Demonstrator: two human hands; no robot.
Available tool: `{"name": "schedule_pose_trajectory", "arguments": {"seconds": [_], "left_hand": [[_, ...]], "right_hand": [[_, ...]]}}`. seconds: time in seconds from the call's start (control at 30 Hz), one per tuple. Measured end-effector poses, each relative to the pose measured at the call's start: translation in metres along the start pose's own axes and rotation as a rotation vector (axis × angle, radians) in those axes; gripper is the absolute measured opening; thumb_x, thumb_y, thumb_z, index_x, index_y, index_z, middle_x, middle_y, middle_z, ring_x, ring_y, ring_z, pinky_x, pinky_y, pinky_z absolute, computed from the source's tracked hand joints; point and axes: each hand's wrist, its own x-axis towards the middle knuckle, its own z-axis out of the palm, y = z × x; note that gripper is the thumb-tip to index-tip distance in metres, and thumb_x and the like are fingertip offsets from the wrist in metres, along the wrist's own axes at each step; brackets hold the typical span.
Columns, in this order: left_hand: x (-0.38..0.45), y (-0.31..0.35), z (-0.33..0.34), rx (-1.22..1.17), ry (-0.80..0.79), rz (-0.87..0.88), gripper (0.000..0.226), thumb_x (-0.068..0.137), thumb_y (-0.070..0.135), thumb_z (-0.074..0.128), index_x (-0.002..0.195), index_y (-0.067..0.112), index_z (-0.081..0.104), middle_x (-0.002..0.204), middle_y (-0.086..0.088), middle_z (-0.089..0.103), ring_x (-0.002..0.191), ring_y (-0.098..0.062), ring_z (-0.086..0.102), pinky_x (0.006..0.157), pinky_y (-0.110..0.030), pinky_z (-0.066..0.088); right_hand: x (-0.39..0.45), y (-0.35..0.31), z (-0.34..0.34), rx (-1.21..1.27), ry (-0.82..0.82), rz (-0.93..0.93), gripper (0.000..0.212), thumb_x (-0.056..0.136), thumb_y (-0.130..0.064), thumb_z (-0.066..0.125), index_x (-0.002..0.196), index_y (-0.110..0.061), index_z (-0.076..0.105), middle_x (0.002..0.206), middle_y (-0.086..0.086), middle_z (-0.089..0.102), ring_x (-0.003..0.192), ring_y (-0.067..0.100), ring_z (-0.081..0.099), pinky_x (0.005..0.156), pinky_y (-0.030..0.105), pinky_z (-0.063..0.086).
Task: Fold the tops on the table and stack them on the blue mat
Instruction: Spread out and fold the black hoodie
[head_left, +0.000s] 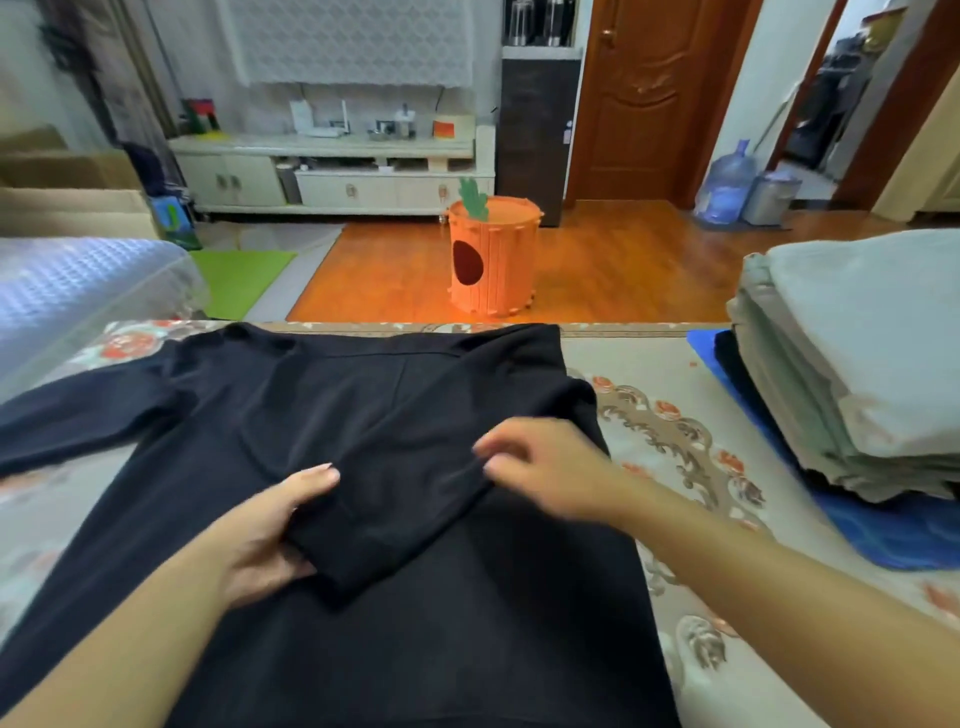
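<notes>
While a tall stack of folded tops (852, 364) already sits on the blue mat (904, 535), both hands (left (265, 535), right (540, 467)) pinch the black top's (415, 649) sleeve, bench-spread, folding barely begun

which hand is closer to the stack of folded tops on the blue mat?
Right. The right hand is on the black top's right side, the side facing the stack on the blue mat. The left hand grips the folded-in sleeve farther left.
</notes>
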Motion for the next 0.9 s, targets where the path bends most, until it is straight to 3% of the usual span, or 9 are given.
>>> {"name": "schedule_pose_trajectory", "arguments": {"seconds": [0.1, 0.23, 0.3, 0.37, 0.43, 0.57, 0.67, 0.77, 0.9], "left_hand": [[0.007, -0.011, -0.004, 0.029, 0.125, 0.162, 0.034, 0.097, 0.011, 0.061, 0.129, 0.019, 0.062, 0.122, -0.008, 0.073, 0.103, -0.023, 0.072, 0.079, -0.041, 0.058], [0.009, -0.015, -0.006, -0.036, 0.117, 0.180, 0.031, 0.099, 0.009, 0.059, 0.128, 0.016, 0.063, 0.119, -0.010, 0.074, 0.108, -0.026, 0.070, 0.083, -0.043, 0.057], [0.012, -0.016, -0.009, -0.054, 0.139, 0.193, 0.031, 0.099, 0.008, 0.058, 0.128, 0.015, 0.063, 0.119, -0.011, 0.074, 0.109, -0.027, 0.070, 0.082, -0.042, 0.057], [0.014, -0.019, -0.012, -0.123, 0.171, 0.230, 0.031, 0.100, 0.007, 0.055, 0.130, 0.014, 0.063, 0.119, -0.011, 0.074, 0.109, -0.025, 0.070, 0.080, -0.041, 0.058], [0.015, -0.021, -0.016, -0.197, 0.202, 0.289, 0.031, 0.102, 0.006, 0.053, 0.130, 0.015, 0.062, 0.119, -0.011, 0.073, 0.106, -0.023, 0.071, 0.075, -0.037, 0.062], [0.015, -0.024, -0.014, -0.171, 0.220, 0.355, 0.029, 0.102, 0.001, 0.051, 0.124, 0.015, 0.064, 0.111, -0.014, 0.075, 0.097, -0.023, 0.073, 0.069, -0.033, 0.063], [0.018, -0.028, -0.007, 0.196, 0.223, 0.346, 0.032, 0.099, -0.001, 0.054, 0.116, 0.021, 0.070, 0.100, -0.015, 0.075, 0.086, -0.025, 0.070, 0.071, -0.036, 0.057], [0.026, -0.018, -0.001, 0.537, 0.286, 0.340, 0.033, 0.093, 0.002, 0.056, 0.099, 0.031, 0.071, 0.083, -0.009, 0.068, 0.070, -0.020, 0.060, 0.059, -0.033, 0.050], [0.029, -0.013, -0.005, 0.834, 0.423, 0.549, 0.013, 0.092, 0.027, 0.071, 0.101, 0.036, 0.065, 0.076, 0.002, 0.068, 0.075, -0.016, 0.064, 0.071, -0.031, 0.048]], "right_hand": [[0.028, 0.054, -0.026, -0.200, 0.386, 0.295, 0.031, 0.091, -0.017, 0.060, 0.121, -0.025, 0.062, 0.124, 0.000, 0.062, 0.119, 0.022, 0.056, 0.102, 0.035, 0.045], [0.048, 0.086, -0.036, -0.742, 0.138, 0.295, 0.079, 0.091, -0.024, 0.066, 0.157, -0.022, 0.022, 0.157, 0.004, 0.030, 0.141, 0.032, 0.028, 0.110, 0.045, 0.038], [0.057, 0.094, -0.031, -0.891, 0.173, 0.160, 0.069, 0.091, -0.020, 0.066, 0.152, -0.019, 0.033, 0.145, 0.005, 0.046, 0.132, 0.031, 0.040, 0.106, 0.044, 0.042], [0.060, 0.099, -0.034, -0.992, 0.255, 0.025, 0.043, 0.080, -0.003, 0.072, 0.120, -0.011, 0.058, 0.111, 0.011, 0.063, 0.103, 0.034, 0.056, 0.085, 0.046, 0.049], [0.057, 0.109, -0.046, -1.050, 0.375, -0.037, 0.034, 0.061, 0.008, 0.071, 0.088, -0.009, 0.058, 0.080, 0.013, 0.059, 0.076, 0.036, 0.055, 0.062, 0.043, 0.045], [0.041, 0.133, -0.049, -1.107, 0.265, 0.017, 0.031, 0.063, 0.001, 0.071, 0.084, -0.013, 0.053, 0.085, 0.012, 0.056, 0.078, 0.035, 0.051, 0.060, 0.039, 0.035], [0.037, 0.138, -0.049, -0.993, 0.113, 0.113, 0.023, 0.081, -0.006, 0.062, 0.087, -0.021, 0.046, 0.101, 0.005, 0.049, 0.093, 0.030, 0.047, 0.069, 0.035, 0.033], [0.058, 0.122, -0.074, -0.803, -0.004, 0.381, 0.021, 0.085, 0.000, 0.050, 0.088, -0.016, 0.063, 0.099, -0.001, 0.056, 0.081, 0.024, 0.054, 0.065, 0.031, 0.046], [0.112, 0.111, -0.093, -0.481, 0.289, 0.402, 0.034, 0.091, 0.004, 0.043, 0.096, -0.015, 0.070, 0.107, 0.007, 0.068, 0.096, 0.032, 0.063, 0.084, 0.040, 0.055]]}}
